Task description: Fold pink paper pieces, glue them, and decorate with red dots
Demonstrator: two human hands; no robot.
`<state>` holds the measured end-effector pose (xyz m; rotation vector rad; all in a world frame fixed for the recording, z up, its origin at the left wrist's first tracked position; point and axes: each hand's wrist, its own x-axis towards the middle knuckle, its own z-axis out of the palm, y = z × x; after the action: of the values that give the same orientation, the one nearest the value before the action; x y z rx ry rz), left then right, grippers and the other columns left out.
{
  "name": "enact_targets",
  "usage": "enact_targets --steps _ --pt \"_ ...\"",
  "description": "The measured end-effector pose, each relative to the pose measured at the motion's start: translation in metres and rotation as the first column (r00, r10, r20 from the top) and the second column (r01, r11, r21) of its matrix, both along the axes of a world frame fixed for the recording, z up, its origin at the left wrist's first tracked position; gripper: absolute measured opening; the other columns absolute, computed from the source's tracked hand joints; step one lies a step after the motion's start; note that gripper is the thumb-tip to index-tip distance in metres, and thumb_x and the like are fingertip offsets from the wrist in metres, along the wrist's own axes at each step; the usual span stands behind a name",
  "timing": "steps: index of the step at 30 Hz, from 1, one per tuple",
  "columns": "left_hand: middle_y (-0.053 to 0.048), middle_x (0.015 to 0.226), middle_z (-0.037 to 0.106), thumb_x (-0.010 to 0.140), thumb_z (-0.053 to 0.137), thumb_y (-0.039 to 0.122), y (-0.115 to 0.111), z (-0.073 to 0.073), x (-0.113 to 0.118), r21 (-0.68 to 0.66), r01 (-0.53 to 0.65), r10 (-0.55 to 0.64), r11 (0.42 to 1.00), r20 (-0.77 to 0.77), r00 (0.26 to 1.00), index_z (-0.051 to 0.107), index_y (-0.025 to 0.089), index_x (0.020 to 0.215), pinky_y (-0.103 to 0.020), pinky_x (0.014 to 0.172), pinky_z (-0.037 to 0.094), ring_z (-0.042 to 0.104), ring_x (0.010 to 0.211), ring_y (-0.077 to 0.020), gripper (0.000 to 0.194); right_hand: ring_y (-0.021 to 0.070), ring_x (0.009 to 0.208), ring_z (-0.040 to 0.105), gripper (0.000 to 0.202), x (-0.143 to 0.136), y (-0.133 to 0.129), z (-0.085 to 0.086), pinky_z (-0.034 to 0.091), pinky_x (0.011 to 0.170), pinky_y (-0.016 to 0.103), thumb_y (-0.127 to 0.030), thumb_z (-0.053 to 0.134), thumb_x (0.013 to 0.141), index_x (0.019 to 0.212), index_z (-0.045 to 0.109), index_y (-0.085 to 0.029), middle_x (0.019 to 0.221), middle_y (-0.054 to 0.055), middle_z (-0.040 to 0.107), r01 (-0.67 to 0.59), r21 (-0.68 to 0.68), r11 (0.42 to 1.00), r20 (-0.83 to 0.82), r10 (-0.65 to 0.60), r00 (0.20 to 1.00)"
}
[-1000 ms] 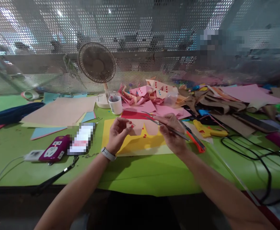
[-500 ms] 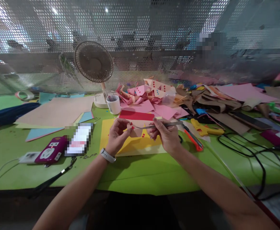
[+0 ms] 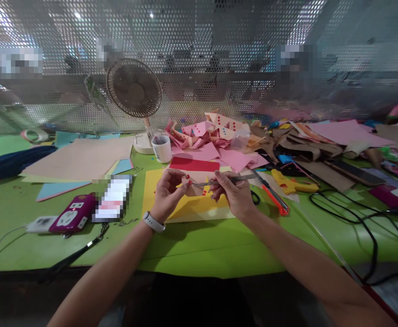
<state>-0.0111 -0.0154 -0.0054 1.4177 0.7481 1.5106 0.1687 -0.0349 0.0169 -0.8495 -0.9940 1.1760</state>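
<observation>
My left hand [image 3: 170,188], a white watch at its wrist, is closed in a pinch, with small red pieces [image 3: 188,179] showing at the thumb and index fingertips. A pair of metal tweezers [image 3: 241,178] lies in my closed right hand [image 3: 233,193]. Its thin tips point left and reach the left fingertips; whether they grip a red piece is too small to tell. Beneath both hands is a yellow paper sheet [image 3: 151,202] with a pinkish paper piece on it. Small red bits [image 3: 205,193] show between the hands. A red paper strip [image 3: 194,164] lies just beyond.
A fan [image 3: 134,88] and a white cup [image 3: 161,149] stand behind. Pink paper cutouts [image 3: 199,129] are heaped at the back. On the right are an orange cutter [image 3: 274,197], a yellow glue gun [image 3: 292,182] and black cables; on the left, a phone [image 3: 113,198] and a purple power strip [image 3: 78,211].
The tweezer tips have moved left and slightly down, up to my left fingertips. My right hand has shifted slightly left; my left hand stays nearly in place.
</observation>
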Motion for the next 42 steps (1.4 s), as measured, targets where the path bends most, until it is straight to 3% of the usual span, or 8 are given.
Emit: enact_targets --steps 23,27,30,32,34,38,40,42 --pt "-0.002 0.086 0.065 0.072 0.078 0.025 -0.001 0.002 0.0 0.003 0.02 -0.021 1.0 0.032 0.999 0.06 0.018 0.089 -0.022 0.069 0.051 0.061 0.074 -0.0106 0.026 0.0108 0.036 0.058 0.035 0.002 0.003 -0.004 0.047 0.033 0.018 -0.047 0.08 0.069 0.07 0.069 -0.014 0.052 0.0 0.066 0.0 -0.011 1.0 0.015 0.0 1.0" --pt "-0.002 0.085 0.065 0.072 0.079 0.026 -0.001 0.004 0.0 -0.006 0.035 -0.035 0.999 0.042 0.999 0.059 0.018 0.089 -0.022 0.068 0.051 0.061 0.073 -0.0104 0.026 0.0101 0.039 0.06 0.032 0.009 0.004 -0.001 0.049 0.038 0.018 -0.048 0.074 0.077 0.078 0.07 -0.017 0.056 -0.001 0.068 0.042 0.108 0.993 -0.041 -0.038 0.998" --pt "-0.002 0.087 0.066 0.072 0.079 0.027 -0.003 0.004 0.001 -0.007 0.058 -0.058 0.998 0.022 0.998 0.059 0.018 0.089 -0.022 0.069 0.052 0.062 0.076 -0.0113 0.027 0.0123 0.059 0.07 0.031 0.02 0.008 0.002 0.059 0.06 0.024 -0.05 0.065 0.086 0.099 0.071 -0.022 0.08 0.001 0.075 0.102 0.314 0.944 0.072 -0.131 0.989" --pt "-0.003 0.086 0.066 0.072 0.079 0.028 -0.005 0.005 0.002 -0.001 0.077 -0.077 0.997 -0.007 0.997 0.06 0.019 0.089 -0.022 0.069 0.052 0.063 0.075 -0.0118 0.028 0.016 0.084 0.073 0.032 0.027 0.013 0.002 0.06 0.08 0.031 -0.049 0.061 0.089 0.109 0.07 -0.026 0.101 0.004 0.075 0.031 0.426 0.904 0.27 -0.16 0.949" --pt "-0.002 0.082 0.066 0.073 0.079 0.029 -0.007 0.006 0.003 0.003 0.091 -0.091 0.996 -0.038 0.995 0.06 0.019 0.09 -0.022 0.067 0.052 0.062 0.072 -0.0115 0.028 0.0184 0.098 0.071 0.034 0.032 0.019 -0.002 0.056 0.09 0.036 -0.049 0.059 0.09 0.114 0.069 -0.028 0.111 0.005 0.073 -0.079 0.483 0.872 0.458 -0.174 0.872" --pt "-0.001 0.081 0.064 0.074 0.078 0.029 -0.009 0.007 0.003 0.01 0.098 -0.097 0.995 -0.062 0.993 0.059 0.019 0.092 -0.023 0.068 0.052 0.061 0.071 -0.0113 0.028 0.0181 0.091 0.071 0.035 0.036 0.026 -0.009 0.043 0.106 0.047 -0.047 0.052 0.095 0.121 0.066 -0.028 0.096 0.003 0.076 -0.213 0.5 0.84 0.715 -0.261 0.648" --pt "-0.002 0.083 0.064 0.074 0.078 0.028 -0.009 0.006 0.003 0.009 0.087 -0.086 0.996 -0.07 0.994 0.059 0.019 0.092 -0.023 0.068 0.052 0.062 0.073 -0.0117 0.028 0.0186 0.091 0.071 0.035 0.036 0.026 -0.009 0.043 0.105 0.045 -0.045 0.049 0.097 0.121 0.066 -0.027 0.095 0.004 0.076 -0.225 0.517 0.826 0.761 -0.322 0.564" --pt "-0.002 0.084 0.064 0.074 0.078 0.027 -0.009 0.005 0.003 0.0 0.082 -0.082 0.997 -0.078 0.994 0.059 0.019 0.092 -0.023 0.068 0.051 0.061 0.073 -0.0119 0.027 0.0189 0.09 0.071 0.035 0.035 0.024 -0.008 0.05 0.092 0.037 -0.045 0.048 0.098 0.119 0.066 -0.025 0.097 0.006 0.076 -0.229 0.531 0.816 0.777 -0.361 0.516"
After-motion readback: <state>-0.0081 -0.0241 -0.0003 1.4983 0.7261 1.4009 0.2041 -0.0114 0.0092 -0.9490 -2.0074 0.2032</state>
